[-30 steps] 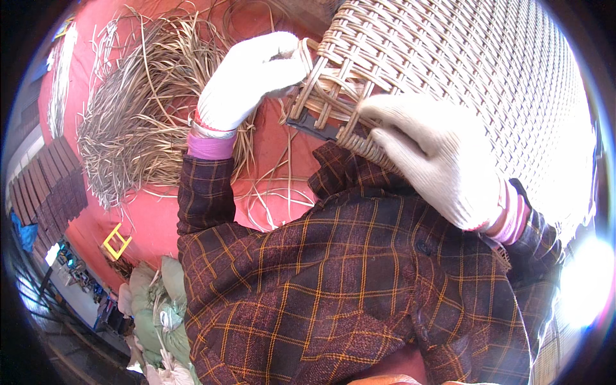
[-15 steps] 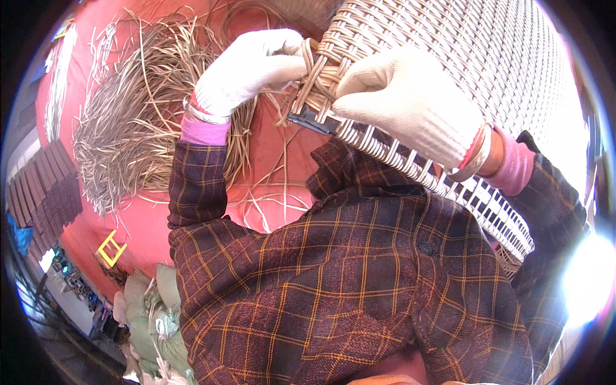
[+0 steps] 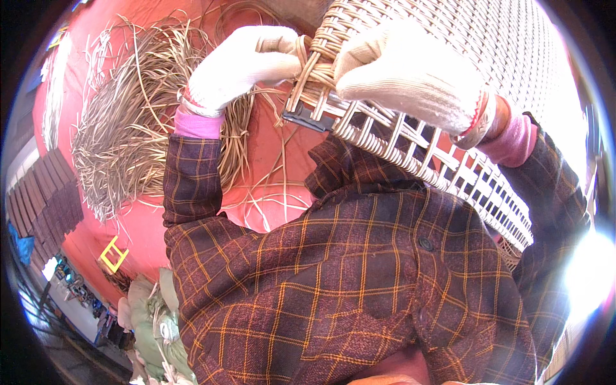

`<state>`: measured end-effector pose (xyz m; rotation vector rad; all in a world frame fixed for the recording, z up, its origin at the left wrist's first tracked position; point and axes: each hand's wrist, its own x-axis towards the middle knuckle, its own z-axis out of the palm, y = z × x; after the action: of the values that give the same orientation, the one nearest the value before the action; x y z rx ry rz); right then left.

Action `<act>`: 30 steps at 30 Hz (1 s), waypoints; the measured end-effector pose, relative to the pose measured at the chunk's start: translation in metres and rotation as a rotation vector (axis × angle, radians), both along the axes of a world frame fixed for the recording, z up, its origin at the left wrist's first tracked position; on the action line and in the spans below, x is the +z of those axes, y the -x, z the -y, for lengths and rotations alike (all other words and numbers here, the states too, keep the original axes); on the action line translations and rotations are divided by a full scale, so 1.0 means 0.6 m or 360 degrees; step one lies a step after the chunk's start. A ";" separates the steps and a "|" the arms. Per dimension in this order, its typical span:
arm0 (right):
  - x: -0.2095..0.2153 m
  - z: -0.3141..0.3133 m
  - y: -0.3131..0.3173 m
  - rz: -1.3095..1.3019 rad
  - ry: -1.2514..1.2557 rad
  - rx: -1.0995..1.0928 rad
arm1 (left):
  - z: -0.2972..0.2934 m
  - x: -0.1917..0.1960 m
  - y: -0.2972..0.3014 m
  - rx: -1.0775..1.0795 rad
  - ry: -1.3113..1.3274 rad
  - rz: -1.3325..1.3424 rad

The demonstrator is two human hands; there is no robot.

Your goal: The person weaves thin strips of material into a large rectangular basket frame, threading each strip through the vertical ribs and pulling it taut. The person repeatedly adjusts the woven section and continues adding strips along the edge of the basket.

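Note:
A woven wicker piece (image 3: 449,38), tan at its corner and washed out by light farther right, slopes across the upper right. At its near left corner, my left hand (image 3: 247,67), in a white knit glove, pinches a looped flat wicker strand (image 3: 301,52). My right hand (image 3: 410,74), gloved alike, is closed against the weave just right of that corner. Its fingertips hide what they hold. Below them, a dark end piece (image 3: 308,119) shows at the frame's corner, and an open lattice side (image 3: 443,160) runs down to the right.
A large bundle of loose wicker strands (image 3: 141,115) lies on the red cover (image 3: 269,154) to the left. A yellow plastic frame (image 3: 113,255) rests by the cover's lower edge. Pale green sacking (image 3: 151,308) is at lower left, and brown slatted pieces (image 3: 45,192) lie farther left.
The wicker piece has tilted so that more of its lattice side shows. My right hand has risen slightly with it. My left hand keeps its pinch at the corner, shifted slightly left.

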<state>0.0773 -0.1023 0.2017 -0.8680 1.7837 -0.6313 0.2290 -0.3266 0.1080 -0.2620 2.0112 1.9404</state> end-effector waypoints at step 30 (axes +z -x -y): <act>-0.011 -0.140 -0.029 -0.0900 0.0579 -0.0041 | -0.084 0.057 -0.004 0.0153 0.1236 -0.1079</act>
<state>0.0945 -0.0185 0.1954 -1.3751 2.2196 -0.7962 0.2315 -0.2765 0.1420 0.1621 3.1916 1.2795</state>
